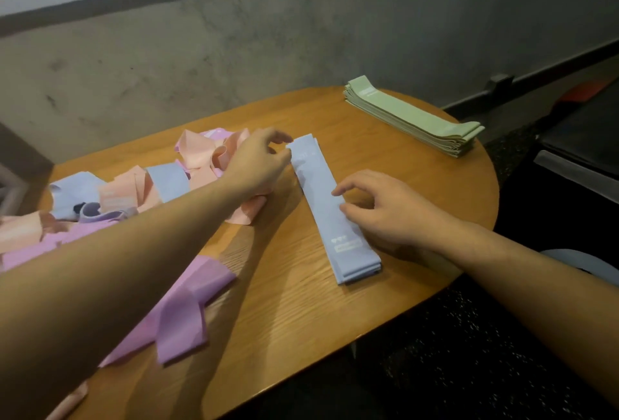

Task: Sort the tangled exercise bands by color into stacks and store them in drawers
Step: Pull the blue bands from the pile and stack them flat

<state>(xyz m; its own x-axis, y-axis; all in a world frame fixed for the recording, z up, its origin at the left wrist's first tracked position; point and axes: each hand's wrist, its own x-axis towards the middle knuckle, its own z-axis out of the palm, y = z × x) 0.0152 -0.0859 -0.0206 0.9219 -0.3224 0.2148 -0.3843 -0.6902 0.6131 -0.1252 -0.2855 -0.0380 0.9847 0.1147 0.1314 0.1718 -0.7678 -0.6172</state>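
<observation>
Hidden: my left forearm covers part of the tangled pile (140, 185); I can't count the bands under it. Print on the blue stack (326, 205) is too blurred to read.
Cut off: pink bands (182, 302) run off the frame's left edge; the dark object at far right is only partly in view.
Left hand (258, 165): fingers curled, fingertips at the far end of the blue stack, pinching its top corner as far as I can see; motion blur softens the contact.
Right hand (382, 208): fingers loosely spread and bent, tips resting on the stack's right edge near its middle, holding nothing.
Blue stack: flat on the wooden table (301, 302), centre, lying lengthwise away from me, near end close to the front edge.
Green stack (415, 118): neat, far right of the table, its right end just at the rim, well apart from the blue.
Pile: peach, blue and pink bands, left half of the table.
Open room: bare wood between the 2 stacks and in front of the blue one; wall close behind the table.
</observation>
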